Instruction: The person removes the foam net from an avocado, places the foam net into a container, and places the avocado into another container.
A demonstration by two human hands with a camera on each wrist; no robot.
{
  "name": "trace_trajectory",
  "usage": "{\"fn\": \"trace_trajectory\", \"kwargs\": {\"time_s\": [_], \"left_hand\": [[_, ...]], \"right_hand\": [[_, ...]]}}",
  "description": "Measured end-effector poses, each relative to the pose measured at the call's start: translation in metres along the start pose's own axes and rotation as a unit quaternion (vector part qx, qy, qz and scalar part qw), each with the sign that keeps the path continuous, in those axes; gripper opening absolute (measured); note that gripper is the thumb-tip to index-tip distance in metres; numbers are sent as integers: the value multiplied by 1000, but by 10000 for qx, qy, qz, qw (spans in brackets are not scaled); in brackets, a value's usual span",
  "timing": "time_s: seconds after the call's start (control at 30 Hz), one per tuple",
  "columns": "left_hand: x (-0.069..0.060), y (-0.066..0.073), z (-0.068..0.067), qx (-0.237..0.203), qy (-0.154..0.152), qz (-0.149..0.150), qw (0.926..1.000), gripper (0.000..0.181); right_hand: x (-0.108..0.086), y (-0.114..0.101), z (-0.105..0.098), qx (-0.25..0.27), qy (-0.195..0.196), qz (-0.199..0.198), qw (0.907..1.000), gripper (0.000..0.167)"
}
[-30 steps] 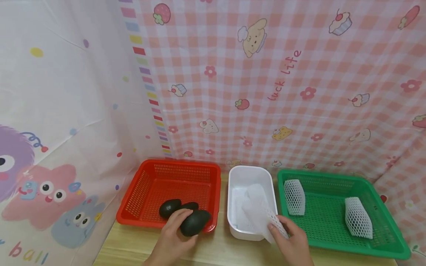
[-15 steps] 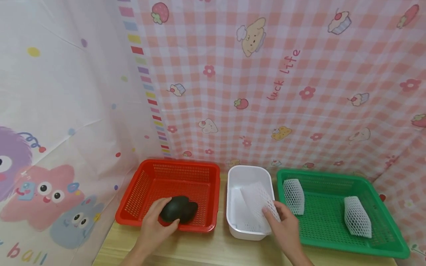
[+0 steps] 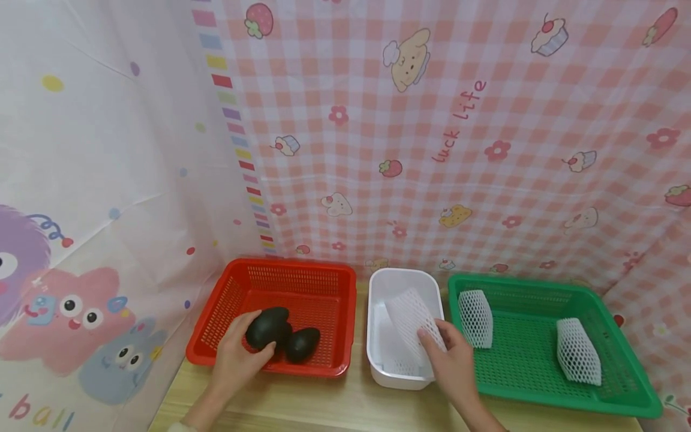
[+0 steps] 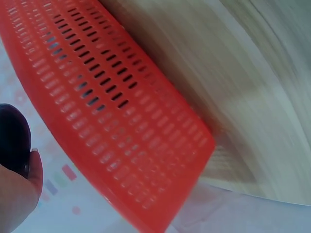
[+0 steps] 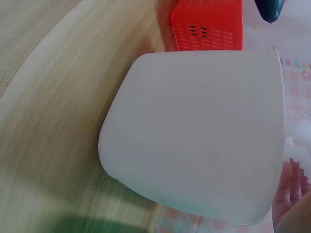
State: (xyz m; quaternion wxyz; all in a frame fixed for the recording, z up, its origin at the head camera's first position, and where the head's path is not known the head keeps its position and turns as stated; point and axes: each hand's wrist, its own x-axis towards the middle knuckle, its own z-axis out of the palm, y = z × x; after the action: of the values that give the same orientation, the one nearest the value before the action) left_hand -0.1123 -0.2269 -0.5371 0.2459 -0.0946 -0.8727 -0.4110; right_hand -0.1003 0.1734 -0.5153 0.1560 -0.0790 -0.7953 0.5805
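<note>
My left hand [image 3: 237,354] grips a dark green avocado [image 3: 268,328] over the left front of the red basket [image 3: 302,307], thumb on its near side. In the left wrist view that avocado [image 4: 12,138] shows at the left edge. A second avocado [image 3: 303,344] lies in the basket, and a dark one between the two is mostly covered. Over the white tub [image 3: 380,288], my right hand [image 3: 452,360] pinches the near end of a white foam net sleeve [image 3: 412,315]. More white netting [image 3: 405,364] shows inside the tub beneath it.
To the right stands a green basket [image 3: 520,342] holding two white net-wrapped pieces [image 3: 476,319], one at its left wall and one further right. All three containers sit on a wooden table [image 3: 335,408] against a checked cloth backdrop [image 3: 410,198].
My left hand has carried the avocado leftward, uncovering the one lying in the basket. The right hand has shifted slightly left and up, bringing the net sleeve further over the tub.
</note>
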Motion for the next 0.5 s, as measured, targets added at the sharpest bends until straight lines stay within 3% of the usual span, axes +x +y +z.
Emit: {"fn": "trace_trajectory", "kwargs": {"time_s": [0.5], "left_hand": [[7,-24,-14,466,-83,-656,9967,69]], "right_hand": [[2,-1,15,-272,15,218,9994,30]]}}
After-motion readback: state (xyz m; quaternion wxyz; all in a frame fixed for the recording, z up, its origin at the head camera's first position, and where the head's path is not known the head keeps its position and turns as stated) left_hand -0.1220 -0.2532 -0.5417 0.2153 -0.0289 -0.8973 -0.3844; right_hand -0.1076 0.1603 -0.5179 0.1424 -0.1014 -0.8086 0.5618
